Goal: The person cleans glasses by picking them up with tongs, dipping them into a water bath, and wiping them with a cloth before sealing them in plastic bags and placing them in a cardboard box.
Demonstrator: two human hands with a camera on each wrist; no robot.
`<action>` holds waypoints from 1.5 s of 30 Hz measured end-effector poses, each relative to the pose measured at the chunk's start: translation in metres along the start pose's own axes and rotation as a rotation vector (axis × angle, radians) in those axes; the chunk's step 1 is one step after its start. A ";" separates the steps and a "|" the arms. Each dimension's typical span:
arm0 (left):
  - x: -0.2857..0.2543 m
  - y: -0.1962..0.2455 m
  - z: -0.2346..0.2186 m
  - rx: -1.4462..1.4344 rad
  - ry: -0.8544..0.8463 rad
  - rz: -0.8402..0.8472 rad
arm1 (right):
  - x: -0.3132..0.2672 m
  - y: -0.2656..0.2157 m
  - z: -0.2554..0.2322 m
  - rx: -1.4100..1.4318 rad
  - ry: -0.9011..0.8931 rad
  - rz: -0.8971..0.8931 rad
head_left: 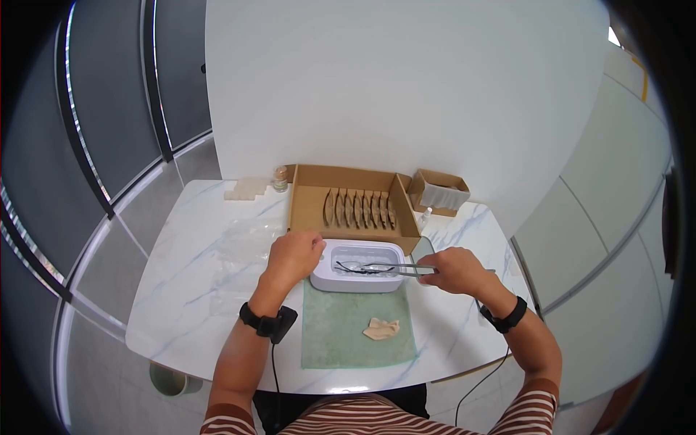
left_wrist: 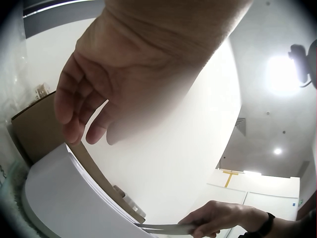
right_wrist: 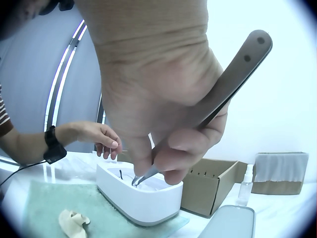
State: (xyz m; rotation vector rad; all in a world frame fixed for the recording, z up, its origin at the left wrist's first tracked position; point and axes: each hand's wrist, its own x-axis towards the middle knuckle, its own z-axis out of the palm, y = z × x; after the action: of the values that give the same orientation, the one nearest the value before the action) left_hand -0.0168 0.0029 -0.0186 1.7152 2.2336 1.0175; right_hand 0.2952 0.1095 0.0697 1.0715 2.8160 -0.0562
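Observation:
My right hand (head_left: 457,270) grips long metal tweezers (right_wrist: 242,69), pointed left and down into a white tub-shaped cleaner (head_left: 355,286). In its basin lie dark-framed glasses (head_left: 373,271), partly in clear liquid, with the tweezer tips right at the frame. The lower part of the glasses is hidden by the basin's near wall in the right wrist view. At the cleaner's left end hovers my left hand (head_left: 296,254). Its fingers (left_wrist: 79,109) hang loosely curled with nothing between them, close above the rim. The cleaner stands on the back part of a green mat (head_left: 333,341).
Behind the cleaner is a cardboard box (head_left: 308,168) with several curved brown pieces in a row. A crumpled beige cloth (head_left: 382,329) lies on the mat. Right of the cleaner are a spray bottle (head_left: 425,215), a flat glassy case (right_wrist: 230,223) and a smaller box (head_left: 442,190).

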 end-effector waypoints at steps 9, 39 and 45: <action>0.000 0.004 -0.003 0.031 -0.032 -0.046 | 0.000 0.020 -0.034 -0.040 0.070 -0.037; -0.002 0.002 -0.009 0.009 0.030 -0.020 | 0.042 0.010 -0.017 -0.107 -0.041 -0.087; -0.001 0.003 -0.011 0.009 0.017 -0.026 | 0.033 -0.007 -0.014 -0.210 0.025 -0.095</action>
State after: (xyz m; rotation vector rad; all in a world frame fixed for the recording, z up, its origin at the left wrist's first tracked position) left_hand -0.0192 -0.0022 -0.0089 1.6821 2.2685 1.0223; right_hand 0.2644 0.1271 0.0788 0.8988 2.8157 0.2399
